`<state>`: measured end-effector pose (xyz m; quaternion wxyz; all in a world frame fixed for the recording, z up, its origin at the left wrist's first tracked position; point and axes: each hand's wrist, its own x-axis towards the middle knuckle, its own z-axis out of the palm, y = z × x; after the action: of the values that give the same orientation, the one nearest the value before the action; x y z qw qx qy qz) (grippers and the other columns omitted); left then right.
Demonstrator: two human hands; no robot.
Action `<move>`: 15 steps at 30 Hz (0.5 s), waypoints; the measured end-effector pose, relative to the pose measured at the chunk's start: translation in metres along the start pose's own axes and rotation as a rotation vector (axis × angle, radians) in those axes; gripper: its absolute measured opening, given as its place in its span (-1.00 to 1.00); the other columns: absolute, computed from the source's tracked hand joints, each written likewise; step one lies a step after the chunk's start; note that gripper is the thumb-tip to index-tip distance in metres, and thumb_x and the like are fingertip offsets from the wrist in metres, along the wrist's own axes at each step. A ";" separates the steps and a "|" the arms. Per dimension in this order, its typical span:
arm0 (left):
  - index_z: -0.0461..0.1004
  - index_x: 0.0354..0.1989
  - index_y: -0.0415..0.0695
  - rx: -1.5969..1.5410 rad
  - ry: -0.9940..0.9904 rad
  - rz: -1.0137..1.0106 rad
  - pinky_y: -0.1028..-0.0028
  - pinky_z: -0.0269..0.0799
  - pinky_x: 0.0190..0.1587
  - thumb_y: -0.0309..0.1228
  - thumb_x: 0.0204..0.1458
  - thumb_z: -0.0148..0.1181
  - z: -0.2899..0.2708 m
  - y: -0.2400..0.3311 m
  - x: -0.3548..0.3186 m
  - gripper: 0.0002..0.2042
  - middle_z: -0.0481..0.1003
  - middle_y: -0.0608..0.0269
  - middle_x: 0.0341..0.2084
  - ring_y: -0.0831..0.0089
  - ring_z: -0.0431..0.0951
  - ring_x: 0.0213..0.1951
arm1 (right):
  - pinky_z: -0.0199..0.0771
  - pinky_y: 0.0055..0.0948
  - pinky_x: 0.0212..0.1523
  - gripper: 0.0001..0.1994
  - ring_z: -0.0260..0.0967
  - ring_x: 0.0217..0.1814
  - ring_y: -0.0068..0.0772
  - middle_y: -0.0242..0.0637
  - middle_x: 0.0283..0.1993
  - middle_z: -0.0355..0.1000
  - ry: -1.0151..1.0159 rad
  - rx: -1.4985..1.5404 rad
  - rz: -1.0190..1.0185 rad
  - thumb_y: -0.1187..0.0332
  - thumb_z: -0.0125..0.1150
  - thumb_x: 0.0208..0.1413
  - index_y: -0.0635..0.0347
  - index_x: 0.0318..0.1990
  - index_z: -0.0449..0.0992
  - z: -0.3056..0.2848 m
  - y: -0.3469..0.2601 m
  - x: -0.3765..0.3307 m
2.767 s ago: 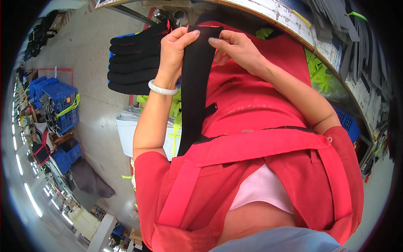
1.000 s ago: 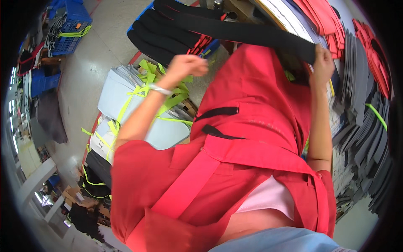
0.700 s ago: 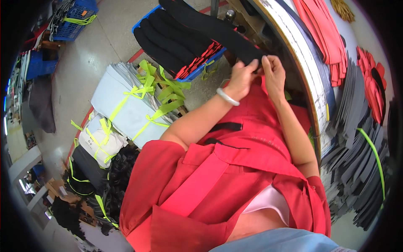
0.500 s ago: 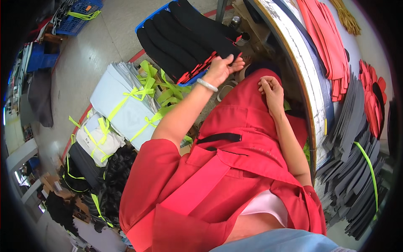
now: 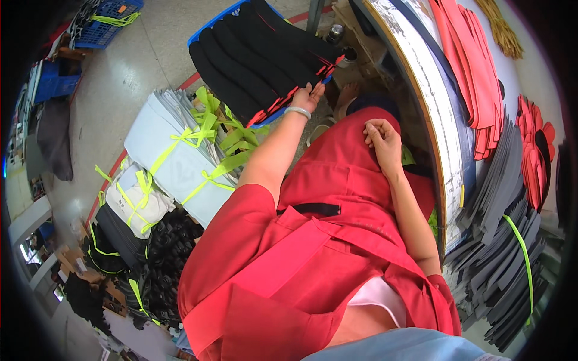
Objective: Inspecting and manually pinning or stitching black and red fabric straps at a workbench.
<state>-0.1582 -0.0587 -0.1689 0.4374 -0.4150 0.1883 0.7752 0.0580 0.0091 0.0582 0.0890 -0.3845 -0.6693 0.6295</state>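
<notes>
Head view. Landmark: the blue crate (image 5: 208, 31) on the floor, packed with long black foam strips (image 5: 253, 57) whose near ends show red edging.

Risk first. My left hand (image 5: 310, 96) is stretched far out to the near corner of the crate, so my guess is that a weak pinch at that reach lets a strip slide off the stack, or drags its neighbours over the crate rim onto the floor. The bundles of white sheets tied with yellow-green tape (image 5: 180, 156), just beside the crate on its near side, could snag anything that falls.

Left hand: fingers loosely curled and partly spread, tips on the red-edged ends of the strips at the crate's near corner. Touching them, but I cannot tell whether it has closed on one.

Right hand (image 5: 382, 135): well apart from the crate, resting on the red apron (image 5: 337, 198), fingers curled in loosely, holding nothing I can see.

Table (image 5: 433, 120) edge runs beside the right hand, carrying red and grey cut pieces (image 5: 500, 198).
</notes>
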 end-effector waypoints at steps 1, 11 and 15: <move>0.27 -0.05 -0.37 0.003 0.015 0.027 0.10 0.47 0.07 -0.45 0.26 -0.10 0.000 -0.001 0.002 -0.78 0.43 -0.15 -0.09 -0.01 0.48 -0.02 | 0.31 -0.69 -0.42 -0.89 0.33 -0.46 -0.72 -0.44 -0.40 0.45 0.000 -0.010 0.001 0.42 0.09 0.23 0.26 -0.21 0.49 -0.001 0.001 0.001; 0.23 0.00 -0.34 -0.063 0.019 0.133 0.12 0.49 0.06 -0.29 0.23 0.01 0.004 0.024 0.014 -0.65 0.42 -0.13 -0.11 -0.01 0.46 0.00 | 0.30 -0.70 -0.45 -0.89 0.34 -0.48 -0.72 -0.43 -0.39 0.46 -0.029 0.043 -0.019 0.43 0.08 0.22 0.26 -0.19 0.49 0.002 0.003 0.009; 0.10 0.24 -0.28 0.191 -0.030 0.002 0.10 0.31 0.18 -0.14 0.20 0.03 0.005 -0.025 -0.008 -0.43 0.21 -0.03 0.21 0.02 0.32 0.17 | 0.43 -0.65 -0.39 -0.87 0.39 -0.42 -0.65 -0.37 -0.36 0.46 -0.027 0.059 0.013 0.44 0.05 0.22 0.28 -0.16 0.47 -0.020 0.007 0.001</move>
<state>-0.1372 -0.0464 -0.1576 0.4770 -0.3594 0.2552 0.7604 0.0720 0.0242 0.0552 0.0873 -0.3776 -0.6492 0.6545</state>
